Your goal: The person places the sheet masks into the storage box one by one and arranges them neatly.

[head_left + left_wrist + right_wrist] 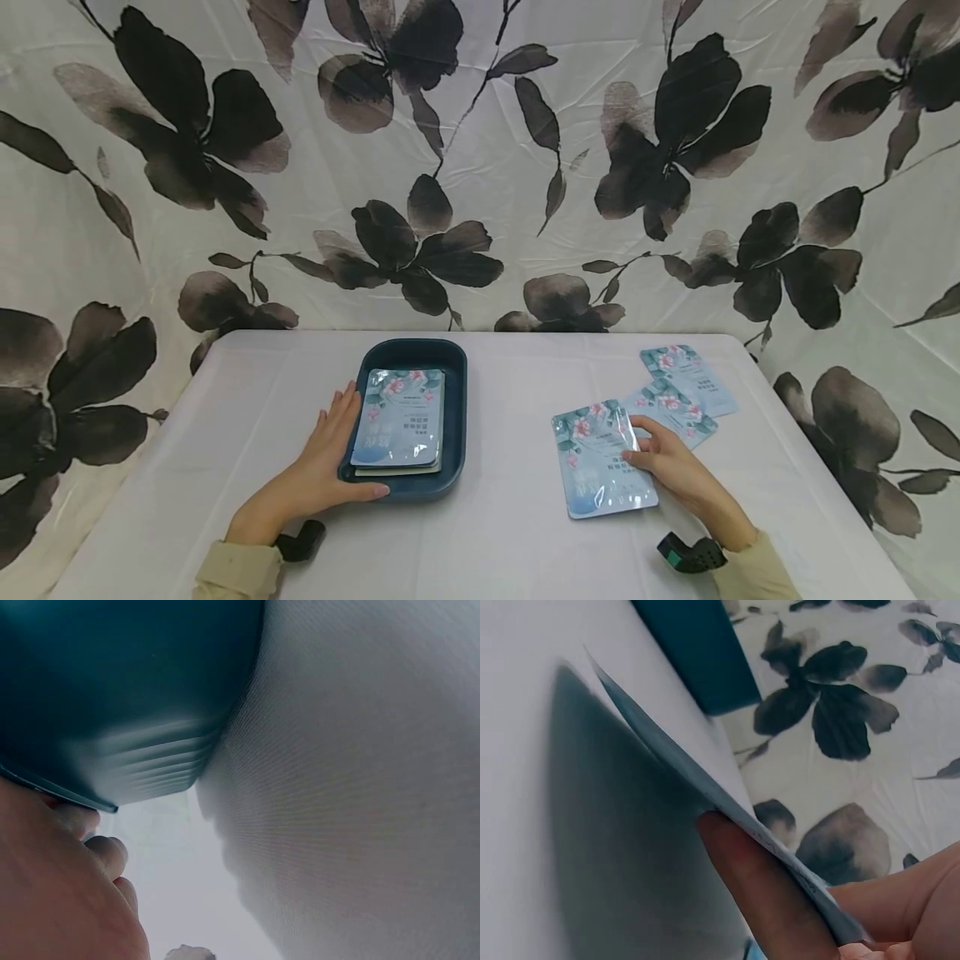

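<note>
A dark blue tray (456,417) stands left of centre on the white table, with light blue floral face mask packets (397,425) stacked in it. My left hand (322,471) rests against the tray's left side, fingers extended along the rim and the thumb at its near edge. In the left wrist view the tray's ribbed outer wall (142,750) shows beside that hand. My right hand (678,471) pinches a face mask packet (596,467) by its right edge, thumb on the printed face. The right wrist view shows the packet (682,776) edge-on, tilted above its shadow.
Two more packets overlap on the table behind my right hand, a nearer one (667,404) and a farther one (701,379). A white cloth (510,542) covers the table. Behind it hangs a floral curtain (517,167). Each wrist carries a black device (302,542).
</note>
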Motion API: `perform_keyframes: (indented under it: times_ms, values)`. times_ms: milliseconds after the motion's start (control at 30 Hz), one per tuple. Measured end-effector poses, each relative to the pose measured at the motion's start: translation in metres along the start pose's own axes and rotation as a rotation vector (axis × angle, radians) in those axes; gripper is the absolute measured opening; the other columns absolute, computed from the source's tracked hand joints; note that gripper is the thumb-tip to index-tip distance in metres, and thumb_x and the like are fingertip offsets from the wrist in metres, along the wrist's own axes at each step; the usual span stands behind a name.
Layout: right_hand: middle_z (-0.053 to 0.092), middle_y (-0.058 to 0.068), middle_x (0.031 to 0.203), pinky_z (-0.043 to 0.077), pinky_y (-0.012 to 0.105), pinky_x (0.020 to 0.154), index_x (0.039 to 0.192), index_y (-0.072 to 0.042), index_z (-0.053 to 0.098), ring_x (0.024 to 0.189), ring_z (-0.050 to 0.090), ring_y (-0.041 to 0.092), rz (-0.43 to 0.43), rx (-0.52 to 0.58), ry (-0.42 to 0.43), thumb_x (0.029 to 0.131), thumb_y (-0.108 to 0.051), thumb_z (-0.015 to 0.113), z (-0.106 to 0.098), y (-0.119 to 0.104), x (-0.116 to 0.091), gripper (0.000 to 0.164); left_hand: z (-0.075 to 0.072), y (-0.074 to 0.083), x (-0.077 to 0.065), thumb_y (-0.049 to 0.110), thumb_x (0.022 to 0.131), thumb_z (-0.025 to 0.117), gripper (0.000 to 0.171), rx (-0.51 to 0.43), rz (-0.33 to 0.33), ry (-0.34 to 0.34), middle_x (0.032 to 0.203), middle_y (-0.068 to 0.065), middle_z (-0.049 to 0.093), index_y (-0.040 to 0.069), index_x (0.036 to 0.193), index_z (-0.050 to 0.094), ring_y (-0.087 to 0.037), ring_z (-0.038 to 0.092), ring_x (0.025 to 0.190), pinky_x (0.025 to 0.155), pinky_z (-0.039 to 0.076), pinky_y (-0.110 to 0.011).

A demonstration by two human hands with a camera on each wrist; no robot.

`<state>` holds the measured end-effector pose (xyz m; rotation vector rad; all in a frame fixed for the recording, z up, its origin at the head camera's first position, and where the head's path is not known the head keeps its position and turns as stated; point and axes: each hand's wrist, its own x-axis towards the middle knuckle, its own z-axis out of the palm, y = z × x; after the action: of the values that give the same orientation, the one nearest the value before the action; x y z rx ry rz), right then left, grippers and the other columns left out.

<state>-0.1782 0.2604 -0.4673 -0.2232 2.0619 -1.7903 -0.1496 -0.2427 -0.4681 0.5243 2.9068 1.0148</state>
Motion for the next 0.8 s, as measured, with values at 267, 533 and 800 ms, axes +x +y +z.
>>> perform_keyframes:
  times_ms: [267,533,800]
  values:
    - [0.058,0.021,0.127,0.056,0.031,0.088,0.147,0.011,0.015,0.108,0.065,0.019,0.000,0.184,-0.051,0.099,0.008,0.041,0.017,-0.005,0.014,0.055,0.001,0.001,0.000,0.060,0.067,0.084,0.135,0.000,0.004,0.007,0.166,-0.010,-0.011,0.007,0.159,0.001,-0.034,-0.013,0.150,0.116,-0.007,-0.062]
    - [0.054,0.021,0.134,0.054,0.031,0.092,0.152,0.006,0.013,0.112,0.064,0.018,0.024,0.272,-0.026,0.100,0.007,0.040,0.035,-0.013,0.025,0.059,0.001,0.001,0.000,0.059,0.067,0.084,0.135,-0.003,0.005,0.006,0.166,-0.014,-0.009,0.007,0.159,0.001,-0.036,-0.012,0.150,0.116,-0.007,-0.062]
    - [0.055,0.022,0.136,0.055,0.035,0.092,0.152,0.002,0.020,0.111,0.065,0.020,0.034,0.284,-0.026,0.100,0.007,0.040,0.056,-0.030,0.036,0.056,0.001,0.002,0.000,0.058,0.067,0.084,0.135,0.000,0.001,0.003,0.166,-0.014,-0.009,0.006,0.159,0.001,-0.037,-0.012,0.150,0.116,-0.006,-0.062]
